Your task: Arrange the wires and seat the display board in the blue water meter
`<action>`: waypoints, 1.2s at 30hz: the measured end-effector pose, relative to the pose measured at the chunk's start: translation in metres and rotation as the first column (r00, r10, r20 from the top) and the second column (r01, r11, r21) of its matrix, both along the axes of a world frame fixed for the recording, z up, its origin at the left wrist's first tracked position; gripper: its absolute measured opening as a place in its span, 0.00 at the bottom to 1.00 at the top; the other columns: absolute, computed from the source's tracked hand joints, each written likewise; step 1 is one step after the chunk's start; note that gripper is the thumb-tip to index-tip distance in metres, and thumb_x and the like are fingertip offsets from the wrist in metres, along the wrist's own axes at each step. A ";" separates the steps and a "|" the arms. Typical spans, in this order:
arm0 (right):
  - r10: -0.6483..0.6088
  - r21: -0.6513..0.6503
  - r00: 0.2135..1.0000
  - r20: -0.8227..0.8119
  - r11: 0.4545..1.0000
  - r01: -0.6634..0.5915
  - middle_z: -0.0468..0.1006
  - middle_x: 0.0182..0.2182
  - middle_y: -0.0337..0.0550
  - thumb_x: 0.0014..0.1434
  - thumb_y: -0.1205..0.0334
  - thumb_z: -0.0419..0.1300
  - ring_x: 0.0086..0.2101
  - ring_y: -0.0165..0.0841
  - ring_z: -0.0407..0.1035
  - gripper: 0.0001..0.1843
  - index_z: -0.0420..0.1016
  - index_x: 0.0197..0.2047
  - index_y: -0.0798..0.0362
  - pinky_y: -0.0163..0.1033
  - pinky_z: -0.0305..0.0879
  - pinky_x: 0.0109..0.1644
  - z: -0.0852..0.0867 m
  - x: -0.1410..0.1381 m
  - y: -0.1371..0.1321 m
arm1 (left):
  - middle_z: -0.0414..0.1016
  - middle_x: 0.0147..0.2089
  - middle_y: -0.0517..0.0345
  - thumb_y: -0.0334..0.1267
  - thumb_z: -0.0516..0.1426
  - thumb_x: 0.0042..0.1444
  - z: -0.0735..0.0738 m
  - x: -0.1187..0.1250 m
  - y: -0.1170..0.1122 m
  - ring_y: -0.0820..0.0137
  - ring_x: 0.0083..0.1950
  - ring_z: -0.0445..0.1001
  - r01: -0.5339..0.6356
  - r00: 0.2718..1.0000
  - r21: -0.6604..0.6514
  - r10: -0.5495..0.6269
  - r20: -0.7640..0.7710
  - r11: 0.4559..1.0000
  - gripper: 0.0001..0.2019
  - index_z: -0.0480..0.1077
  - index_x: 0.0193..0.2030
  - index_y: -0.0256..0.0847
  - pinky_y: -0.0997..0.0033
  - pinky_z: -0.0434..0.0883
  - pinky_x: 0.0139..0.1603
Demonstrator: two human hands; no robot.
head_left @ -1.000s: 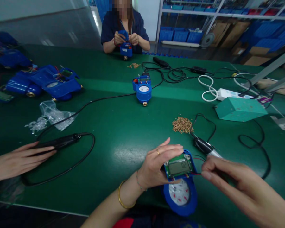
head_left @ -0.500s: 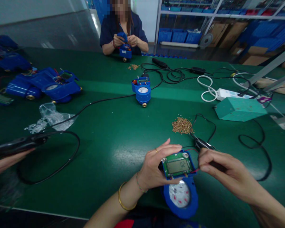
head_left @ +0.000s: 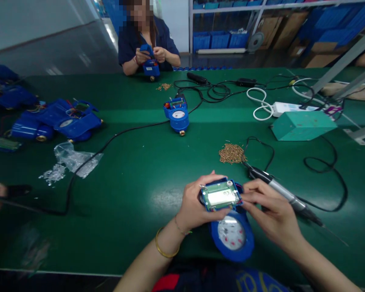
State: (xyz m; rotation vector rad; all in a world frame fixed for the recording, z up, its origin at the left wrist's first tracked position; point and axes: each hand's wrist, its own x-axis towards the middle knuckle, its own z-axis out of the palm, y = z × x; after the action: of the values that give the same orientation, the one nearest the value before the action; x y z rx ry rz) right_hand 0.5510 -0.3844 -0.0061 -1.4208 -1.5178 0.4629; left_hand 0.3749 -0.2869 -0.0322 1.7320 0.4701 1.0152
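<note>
Meter (head_left: 231, 219), blue-bodied, sits at lower centre-right of the frame, its dial (head_left: 231, 233) facing up and its display housing (head_left: 220, 180) just above that, showing a lit screen (head_left: 221, 197). I have my left hand (head_left: 192, 204) wrapped around the housing, thumb along the near edge and the other fingers over the far side, so the hold looks firm. My right hand (head_left: 269, 209) works at the right edge, fingertips drawn together beside some reddish wiring (head_left: 239, 187); from this view I cannot tell whether they pinch it or merely press the rim. I judge the step in hand to be tucking wiring in at that edge; the next move calls for a steady left hold and light fingertip work, so nothing is trapped or tugged. Beyond my right hand, an electric screwdriver (head_left: 281, 188) lies on the bench (head_left: 140, 211), near heaped brass-coloured screws (head_left: 232, 154).
</note>
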 end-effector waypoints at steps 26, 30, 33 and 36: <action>-0.184 0.109 0.979 0.089 0.979 0.174 0.79 0.27 0.37 0.65 0.71 0.58 0.25 0.28 0.74 0.07 0.74 0.35 0.52 0.28 0.71 0.31 -0.011 -0.039 -0.009 | 0.80 0.53 0.47 0.38 0.71 0.42 -0.015 -0.002 -0.003 0.54 0.60 0.76 -0.026 0.999 -0.185 0.031 0.023 0.982 0.31 0.72 0.55 0.40 0.46 0.58 0.72; -0.111 0.132 0.984 0.143 0.987 0.092 0.79 0.32 0.41 0.70 0.62 0.57 0.30 0.30 0.76 0.05 0.72 0.43 0.52 0.30 0.74 0.36 -0.015 -0.038 -0.016 | 0.79 0.54 0.46 0.39 0.71 0.41 -0.020 -0.004 -0.004 0.49 0.64 0.70 -0.035 0.999 -0.260 0.037 0.004 0.965 0.32 0.72 0.55 0.40 0.44 0.60 0.70; -0.087 0.157 0.976 0.198 0.986 0.056 0.79 0.37 0.47 0.69 0.50 0.57 0.37 0.34 0.77 0.15 0.70 0.48 0.54 0.35 0.75 0.41 -0.019 -0.037 -0.021 | 0.78 0.55 0.44 0.40 0.71 0.41 -0.020 -0.004 -0.004 0.48 0.65 0.69 -0.037 0.999 -0.296 0.034 -0.013 0.954 0.32 0.72 0.55 0.40 0.44 0.61 0.70; -0.085 0.161 0.967 0.240 0.986 0.046 0.79 0.40 0.51 0.70 0.50 0.56 0.40 0.37 0.76 0.16 0.68 0.49 0.55 0.38 0.75 0.43 -0.023 -0.038 -0.023 | 0.76 0.57 0.42 0.40 0.71 0.41 -0.019 -0.005 -0.003 0.48 0.65 0.70 -0.044 0.999 -0.307 0.034 -0.039 0.951 0.33 0.71 0.55 0.38 0.45 0.62 0.69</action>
State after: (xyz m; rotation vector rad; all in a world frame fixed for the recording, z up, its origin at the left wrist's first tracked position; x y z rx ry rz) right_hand 0.5130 -0.4071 -0.0289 -1.4413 -1.6585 0.1273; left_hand 0.3701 -0.2897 -0.0512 1.4663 0.6507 0.8897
